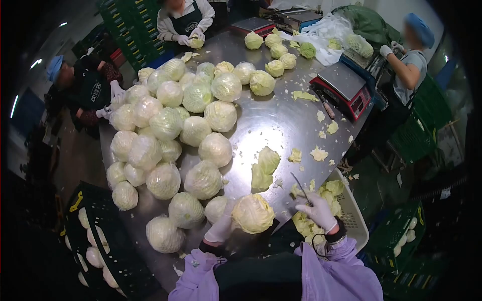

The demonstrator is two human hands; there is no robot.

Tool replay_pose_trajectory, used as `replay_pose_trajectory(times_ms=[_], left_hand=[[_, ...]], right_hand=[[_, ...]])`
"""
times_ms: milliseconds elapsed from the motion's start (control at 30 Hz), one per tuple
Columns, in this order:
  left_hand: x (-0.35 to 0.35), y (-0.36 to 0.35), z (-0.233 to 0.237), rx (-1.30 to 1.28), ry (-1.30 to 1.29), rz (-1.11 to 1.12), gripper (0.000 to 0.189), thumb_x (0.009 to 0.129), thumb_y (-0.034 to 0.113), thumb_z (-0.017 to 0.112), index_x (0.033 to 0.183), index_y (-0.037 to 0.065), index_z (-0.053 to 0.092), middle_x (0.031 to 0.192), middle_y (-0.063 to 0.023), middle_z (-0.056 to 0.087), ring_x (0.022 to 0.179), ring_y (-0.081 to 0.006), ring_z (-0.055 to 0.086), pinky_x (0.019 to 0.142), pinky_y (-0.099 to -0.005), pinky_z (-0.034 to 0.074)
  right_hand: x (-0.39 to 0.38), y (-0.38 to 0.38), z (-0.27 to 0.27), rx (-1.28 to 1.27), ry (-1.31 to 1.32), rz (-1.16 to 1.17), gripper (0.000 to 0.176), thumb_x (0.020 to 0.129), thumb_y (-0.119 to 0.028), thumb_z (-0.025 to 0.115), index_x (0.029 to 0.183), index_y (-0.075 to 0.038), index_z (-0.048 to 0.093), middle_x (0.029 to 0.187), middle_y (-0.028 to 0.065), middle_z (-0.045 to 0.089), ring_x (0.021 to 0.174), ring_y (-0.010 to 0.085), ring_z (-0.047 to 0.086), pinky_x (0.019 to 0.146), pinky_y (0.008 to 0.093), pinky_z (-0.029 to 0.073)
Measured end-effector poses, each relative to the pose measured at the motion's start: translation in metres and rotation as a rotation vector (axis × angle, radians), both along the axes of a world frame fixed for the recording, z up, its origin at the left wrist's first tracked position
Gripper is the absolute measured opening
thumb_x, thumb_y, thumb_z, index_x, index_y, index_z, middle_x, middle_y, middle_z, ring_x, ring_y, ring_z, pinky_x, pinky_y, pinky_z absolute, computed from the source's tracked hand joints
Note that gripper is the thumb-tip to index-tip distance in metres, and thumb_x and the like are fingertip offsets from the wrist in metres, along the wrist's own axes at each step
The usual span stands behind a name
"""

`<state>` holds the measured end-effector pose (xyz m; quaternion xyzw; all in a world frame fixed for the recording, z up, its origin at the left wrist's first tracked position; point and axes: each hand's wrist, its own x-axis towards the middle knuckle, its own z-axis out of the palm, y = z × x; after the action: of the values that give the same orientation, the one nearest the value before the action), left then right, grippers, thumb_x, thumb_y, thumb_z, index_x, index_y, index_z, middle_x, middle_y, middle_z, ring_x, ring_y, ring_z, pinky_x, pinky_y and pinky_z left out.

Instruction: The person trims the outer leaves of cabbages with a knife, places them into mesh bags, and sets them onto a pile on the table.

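Reaching across from the left edge of a metal counter, a co-worker in a blue cap touches the edge of a broad spread of wrapped cabbages. Below, a green crate holds more white, rounded heads beside the counter. At the far side, a second worker in a dark apron holds a small cabbage in gloved hands.

In the foreground, the gloved left hand curves around the near left side of a pale, unwrapped cabbage, its fingers pressed against the leaves. The head sits to the right of that hand and to the left of the right hand, well apart from the latter, near the counter's front edge. A large loose leaf lies on the metal just beyond it.

Farther right, the gloved right hand closes around a slim knife, the blade pointing away from the wearer and slightly left. The hand hovers over a white basket of leaf trimmings. Beyond, a wooden-handled tool lies beside a red scale, while a third worker stands at the counter's right side.
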<state>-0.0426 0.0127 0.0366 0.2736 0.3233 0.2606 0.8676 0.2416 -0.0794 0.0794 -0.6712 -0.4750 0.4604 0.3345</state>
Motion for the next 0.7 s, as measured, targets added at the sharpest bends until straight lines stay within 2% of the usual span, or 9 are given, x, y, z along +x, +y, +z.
replay_pose_trajectory(times_ms=[100,200,267,367,400,433,500,600,700], left_hand=[[0.017,0.002,0.024,0.115,-0.008,-0.057,0.075,0.095,0.06,0.034,0.141,0.001,0.032,0.134,-0.0121,0.048,0.115,-0.0217,0.054,0.097,-0.0343,0.046],[0.016,0.001,0.044,0.143,0.061,-0.231,0.075,0.095,0.059,0.036,0.141,0.0,0.031,0.125,-0.0142,0.055,0.103,-0.0214,0.061,0.083,-0.0334,0.054],[0.008,0.003,0.051,0.117,0.101,-0.298,0.074,0.095,0.058,0.037,0.141,0.0,0.031,0.12,-0.0154,0.057,0.099,-0.0218,0.063,0.077,-0.033,0.054],[0.0,0.009,0.056,0.001,0.132,-0.379,0.069,0.097,0.052,0.041,0.141,0.0,0.031,0.111,-0.0194,0.061,0.094,-0.0256,0.065,0.074,-0.0319,0.055],[-0.003,0.006,0.055,0.101,0.096,-0.326,0.067,0.097,0.05,0.04,0.14,0.0,0.033,0.111,-0.019,0.061,0.094,-0.0255,0.065,0.075,-0.0313,0.054],[-0.004,0.003,0.055,0.2,0.059,-0.27,0.065,0.098,0.049,0.04,0.14,-0.001,0.035,0.111,-0.0185,0.061,0.095,-0.0254,0.065,0.077,-0.0306,0.053],[-0.004,0.0,0.055,0.251,0.053,-0.221,0.06,0.099,0.046,0.04,0.138,0.0,0.038,0.11,-0.0177,0.062,0.094,-0.0239,0.064,0.078,-0.0295,0.052],[-0.013,0.0,0.045,0.257,0.185,-0.092,0.055,0.098,0.042,0.043,0.135,0.001,0.043,0.11,-0.0163,0.063,0.094,-0.0223,0.065,0.076,-0.0287,0.052],[-0.016,0.001,0.047,0.261,0.257,0.039,0.042,0.096,0.029,0.053,0.128,0.001,0.05,0.105,-0.0134,0.064,0.091,-0.0186,0.064,0.076,-0.0279,0.052]], right_hand=[[-0.024,-0.003,-0.011,-0.022,0.655,0.01,0.071,0.084,-0.019,0.068,0.145,-0.01,0.034,0.115,0.0051,0.058,0.063,0.0091,0.059,0.054,0.0198,0.045],[-0.04,0.0,-0.022,-0.02,0.83,0.098,0.065,0.09,-0.028,0.061,0.145,-0.01,0.031,0.115,0.0055,0.058,0.07,0.0092,0.06,0.057,0.0209,0.047],[-0.047,-0.001,-0.064,-0.161,1.249,-0.143,0.061,0.096,-0.04,0.049,0.145,-0.009,0.029,0.118,0.0061,0.057,0.08,0.01,0.062,0.06,0.0215,0.048],[-0.063,0.005,-0.04,-0.006,1.054,-0.185,0.063,0.098,-0.05,0.038,0.142,-0.007,0.031,0.117,0.0072,0.058,0.083,0.0087,0.06,0.062,0.022,0.048],[-0.072,0.009,-0.043,0.038,1.053,-0.33,0.062,0.097,-0.054,0.036,0.137,-0.006,0.037,0.103,0.0071,0.061,0.067,0.0079,0.056,0.054,0.0212,0.044],[-0.068,0.01,-0.054,0.041,1.049,-0.332,0.062,0.097,-0.054,0.036,0.137,-0.006,0.037,0.103,0.0071,0.061,0.067,0.0079,0.056,0.054,0.0212,0.044],[-0.06,0.016,-0.071,-0.077,1.676,-0.238,0.061,0.096,-0.057,0.033,0.127,-0.006,0.044,0.086,0.0051,0.057,0.052,0.0075,0.044,0.045,0.0211,0.039],[-0.044,0.031,-0.051,-0.187,1.602,-0.473,0.059,0.095,-0.06,0.033,0.119,-0.007,0.047,0.074,0.0018,0.048,0.045,0.0075,0.035,0.04,0.0213,0.034],[-0.025,0.044,-0.065,-0.144,1.652,-0.515,0.062,0.094,-0.063,0.033,0.117,-0.007,0.048,0.071,0.0008,0.047,0.045,0.0075,0.036,0.04,0.0212,0.034]])
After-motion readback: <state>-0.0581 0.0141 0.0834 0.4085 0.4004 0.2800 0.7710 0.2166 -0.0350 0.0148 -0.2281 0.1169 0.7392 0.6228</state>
